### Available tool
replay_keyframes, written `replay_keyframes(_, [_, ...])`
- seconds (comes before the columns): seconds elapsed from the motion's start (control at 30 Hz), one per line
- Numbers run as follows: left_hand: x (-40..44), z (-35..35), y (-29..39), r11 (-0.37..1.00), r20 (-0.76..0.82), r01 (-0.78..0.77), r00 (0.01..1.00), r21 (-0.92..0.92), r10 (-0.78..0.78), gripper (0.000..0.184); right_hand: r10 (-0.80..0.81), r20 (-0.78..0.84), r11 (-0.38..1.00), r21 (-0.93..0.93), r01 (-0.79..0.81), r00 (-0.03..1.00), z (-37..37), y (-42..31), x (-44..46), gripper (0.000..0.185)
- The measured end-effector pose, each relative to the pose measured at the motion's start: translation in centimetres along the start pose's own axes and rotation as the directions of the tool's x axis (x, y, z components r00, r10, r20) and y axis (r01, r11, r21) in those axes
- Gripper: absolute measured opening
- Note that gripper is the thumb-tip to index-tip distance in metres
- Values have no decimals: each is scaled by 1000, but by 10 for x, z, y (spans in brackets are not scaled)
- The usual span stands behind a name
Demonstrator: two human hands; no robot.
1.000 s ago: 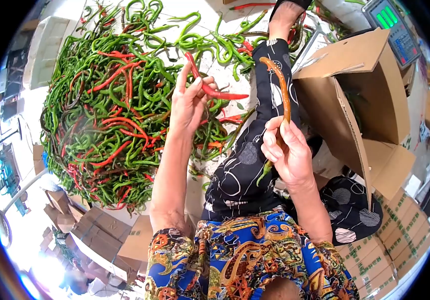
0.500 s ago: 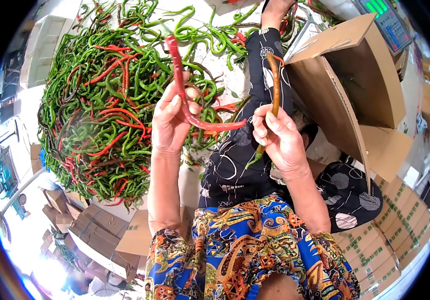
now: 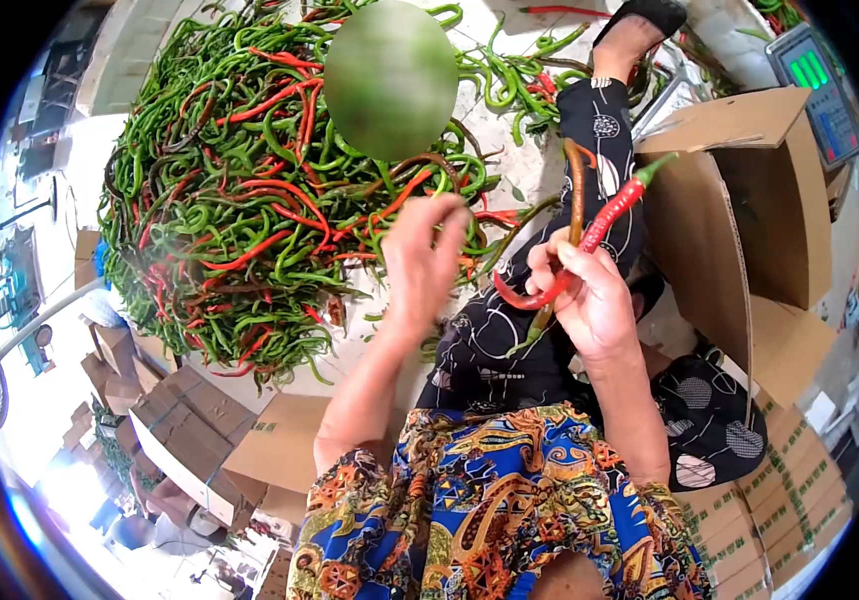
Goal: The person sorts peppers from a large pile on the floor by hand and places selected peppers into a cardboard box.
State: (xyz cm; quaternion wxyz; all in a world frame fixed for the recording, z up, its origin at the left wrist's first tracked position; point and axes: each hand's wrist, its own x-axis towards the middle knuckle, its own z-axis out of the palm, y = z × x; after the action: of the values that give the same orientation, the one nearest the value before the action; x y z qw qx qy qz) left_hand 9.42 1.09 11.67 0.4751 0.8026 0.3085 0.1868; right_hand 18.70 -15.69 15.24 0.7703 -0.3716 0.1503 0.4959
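My right hand (image 3: 593,300) is closed round two long chili peppers. One is a red chili (image 3: 612,215) with a green stem, its curved tip poking out to the left of my fingers. The other, a brownish chili (image 3: 577,190), points upward beside it, with its green stem end below my hand. My left hand (image 3: 425,262), slightly smeared by motion, is beside the right edge of a big heap of chilies (image 3: 240,230). Its fingers are apart, and I see nothing held in them. The heap mixes green, red and dark brownish chilies.
Right of my leg stands an open cardboard box (image 3: 695,215), with a digital scale (image 3: 818,95) behind it. Loose green chilies (image 3: 500,90) lie on the floor at the top. More cardboard boxes (image 3: 195,440) are at lower left. A blurred round patch covers part of the heap.
The red chili has passed from my left hand into my right, beside the brownish one. My left hand has let go and moved lower, toward the heap's edge; the view has shifted.
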Motion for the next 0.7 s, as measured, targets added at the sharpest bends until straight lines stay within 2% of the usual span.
replay_keyframes(0.07, [13,-3,-68,976,-104,-83,989,201,106,13,13,118,999,-51,-7,993,-1,1,8,15])
replay_keyframes(0.1, [20,-6,-101,939,-121,-95,982,330,142,15,20,43,994,-110,-15,999,11,1,8,14])
replay_keyframes(0.13, [28,-12,-128,876,-96,-119,978,467,184,23,51,62,992,-119,-43,997,8,2,13,13])
replay_keyframes(0.17, [36,-16,-140,752,-116,-117,961,648,250,32,68,83,997,-50,-64,994,3,5,18,12])
replay_keyframes(0.2, [46,-19,-156,662,-124,-116,944,741,305,39,83,110,996,18,-85,990,-2,8,24,12])
replay_keyframes(0.27, [59,-22,-180,676,-16,-80,991,733,135,43,66,110,990,114,-79,992,-4,10,34,12])
replay_keyframes(0.33, [69,-16,-180,644,22,-39,999,764,33,46,62,129,987,140,-80,990,-3,11,43,13])
replay_keyframes(0.4, [71,-8,-175,560,62,-125,989,819,131,41,59,130,983,166,-80,990,-2,15,51,13])
replay_keyframes(0.43, [70,-5,-174,570,95,-211,969,794,227,38,89,126,980,167,-110,988,-3,15,53,12])
replay_keyframes(0.47, [67,-1,-183,570,107,-175,983,803,151,37,99,128,978,169,-120,987,-2,15,54,12])
replay_keyframes(0.53, [65,2,-189,687,-12,-30,998,726,55,31,120,99,976,171,-136,988,-3,17,55,12])
replay_keyframes(0.6, [66,-5,-192,908,-112,182,982,378,-150,20,110,108,976,176,-128,988,-5,18,54,12])
replay_keyframes(0.67, [58,-22,-145,955,-198,202,967,217,-160,20,99,100,982,152,-114,990,-5,18,56,12])
replay_keyframes(0.7, [53,-31,-136,971,-218,136,972,198,-91,21,95,85,986,128,-106,992,-4,19,57,12])
